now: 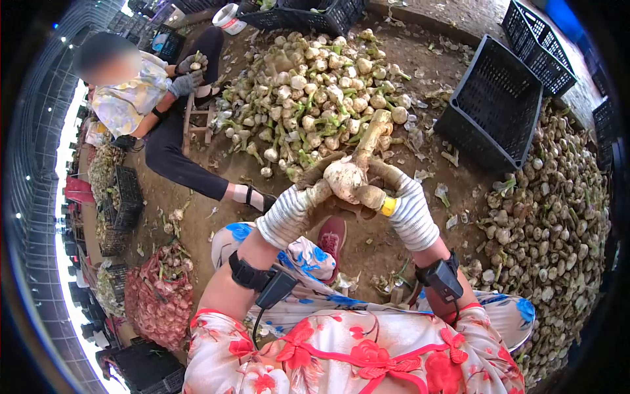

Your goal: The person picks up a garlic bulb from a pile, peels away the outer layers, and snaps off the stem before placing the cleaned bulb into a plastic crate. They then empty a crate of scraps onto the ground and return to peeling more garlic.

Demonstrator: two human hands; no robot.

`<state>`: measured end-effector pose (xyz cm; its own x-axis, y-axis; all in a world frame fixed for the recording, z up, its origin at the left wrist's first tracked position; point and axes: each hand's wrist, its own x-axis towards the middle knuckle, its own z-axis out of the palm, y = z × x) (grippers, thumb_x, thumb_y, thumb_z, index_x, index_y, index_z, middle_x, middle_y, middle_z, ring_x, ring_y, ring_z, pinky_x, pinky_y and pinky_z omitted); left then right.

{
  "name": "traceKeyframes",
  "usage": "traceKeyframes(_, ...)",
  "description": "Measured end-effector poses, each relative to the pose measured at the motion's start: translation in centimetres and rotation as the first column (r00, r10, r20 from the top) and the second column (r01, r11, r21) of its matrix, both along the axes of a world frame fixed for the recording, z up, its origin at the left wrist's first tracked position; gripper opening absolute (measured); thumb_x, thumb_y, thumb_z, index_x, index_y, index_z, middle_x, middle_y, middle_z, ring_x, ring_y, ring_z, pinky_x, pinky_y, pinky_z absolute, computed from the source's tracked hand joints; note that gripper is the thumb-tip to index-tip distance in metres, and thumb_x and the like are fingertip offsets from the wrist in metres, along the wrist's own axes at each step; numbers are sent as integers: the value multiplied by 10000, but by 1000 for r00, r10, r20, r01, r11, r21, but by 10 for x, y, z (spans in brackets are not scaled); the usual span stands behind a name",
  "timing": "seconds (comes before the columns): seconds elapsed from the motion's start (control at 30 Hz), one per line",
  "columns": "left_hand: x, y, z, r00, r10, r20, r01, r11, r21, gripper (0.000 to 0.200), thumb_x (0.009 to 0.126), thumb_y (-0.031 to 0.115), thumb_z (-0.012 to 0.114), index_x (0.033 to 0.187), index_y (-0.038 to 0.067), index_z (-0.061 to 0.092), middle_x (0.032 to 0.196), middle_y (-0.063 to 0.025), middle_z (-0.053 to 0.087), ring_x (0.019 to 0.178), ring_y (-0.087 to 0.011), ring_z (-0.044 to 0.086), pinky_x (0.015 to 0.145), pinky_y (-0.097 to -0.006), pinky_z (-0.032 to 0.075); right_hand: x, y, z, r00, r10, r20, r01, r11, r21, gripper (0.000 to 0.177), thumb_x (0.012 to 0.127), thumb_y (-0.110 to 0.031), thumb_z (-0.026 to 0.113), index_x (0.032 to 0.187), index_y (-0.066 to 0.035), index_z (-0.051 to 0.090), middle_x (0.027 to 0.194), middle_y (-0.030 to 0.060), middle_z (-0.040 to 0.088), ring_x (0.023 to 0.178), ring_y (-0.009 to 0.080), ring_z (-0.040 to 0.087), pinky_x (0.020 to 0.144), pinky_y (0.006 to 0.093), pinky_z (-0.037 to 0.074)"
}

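Observation:
A garlic bulb (344, 178) with a thick, dry stalk (374, 136) is held up in front of me, its stalk pointing away. My left hand (303, 202), in a soiled glove with a striped cuff, is closed on the bulb's left side. From the other side, my right hand (396, 190), gloved the same way, closes around the bulb and the base of the stalk. A yellow band (388, 207) sits around my right thumb; whether it carries a blade cannot be seen. Some fingertips are hidden behind the bulb.
Ahead lies a heap of garlic (308, 92); another garlic pile (545, 249) spreads along the right. A black crate (492, 98) stands at the upper right. On the left, a co-worker (131, 98) sits with gloved hands holding garlic, near a full red mesh bag (157, 295).

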<state>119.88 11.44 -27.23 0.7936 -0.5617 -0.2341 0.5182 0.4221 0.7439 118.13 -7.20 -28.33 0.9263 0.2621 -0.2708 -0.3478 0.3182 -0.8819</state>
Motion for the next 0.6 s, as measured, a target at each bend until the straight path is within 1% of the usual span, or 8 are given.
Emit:
traceKeyframes(0.13,6,-1,-4,988,-150,-24,150,988,24,607,803,399,552,1269,70,345,1149,-122,509,1052,-299,509,872,-434,431,0,0,-2,1000,-23,9,23,999,47,572,738,-280,690,1175,16,472,843,54,613,666,68,558,547,198,452)
traceKeyframes(0.2,7,-4,-2,975,-210,-68,208,978,-37,595,799,431,537,1236,58,385,1093,-125,541,998,-288,544,860,-430,440,-1,0,-5,1000,-19,1,19,998,56,560,749,-289,678,1173,14,474,834,51,615,659,67,560,545,196,451)
traceKeyframes(0.23,6,-4,-5,976,-208,-64,205,978,-40,595,799,431,537,1236,58,385,1093,-125,541,998,-288,544,860,-430,440,-1,0,-7,1000,-15,1,15,998,53,549,761,-303,663,1170,14,477,833,49,615,650,72,565,535,199,453)
traceKeyframes(0.3,5,-3,-15,993,-89,-82,88,996,-16,538,799,367,546,1210,48,409,1084,-122,545,957,-263,565,849,-420,446,-3,-1,-12,1000,-9,6,8,999,46,540,773,-317,647,1166,13,480,831,48,616,640,77,569,526,202,456)
traceKeyframes(0.4,1,-10,-18,995,-44,-92,41,998,-41,491,797,299,538,1199,44,420,1057,-114,558,924,-242,575,837,-410,454,-7,-7,-15,999,-47,7,47,999,-1,518,794,-333,617,1160,9,486,833,54,616,621,85,574,506,211,461)
traceKeyframes(0.43,-3,-10,-20,979,-39,-198,21,995,-95,473,794,253,527,1200,35,417,1033,-105,567,931,-233,569,832,-396,456,-9,-12,-17,997,-66,-28,66,998,-2,472,812,-313,595,1142,9,496,817,67,611,582,116,577,494,234,472)
traceKeyframes(0.5,-11,-16,-26,983,-24,-183,12,998,-63,473,790,249,529,1203,43,421,1020,-95,573,915,-228,571,814,-393,462,-13,-24,-18,992,-103,-68,100,994,-48,392,835,-262,568,1110,11,512,794,88,605,532,156,585,473,274,493)
traceKeyframes(0.6,-19,-24,-41,984,-32,-174,24,999,-46,471,790,277,533,1198,65,431,1020,-87,573,895,-222,574,805,-395,464,-13,-42,-41,978,-202,-42,192,966,-175,323,835,-193,570,1101,-16,524,781,94,612,499,145,576,458,269,496)
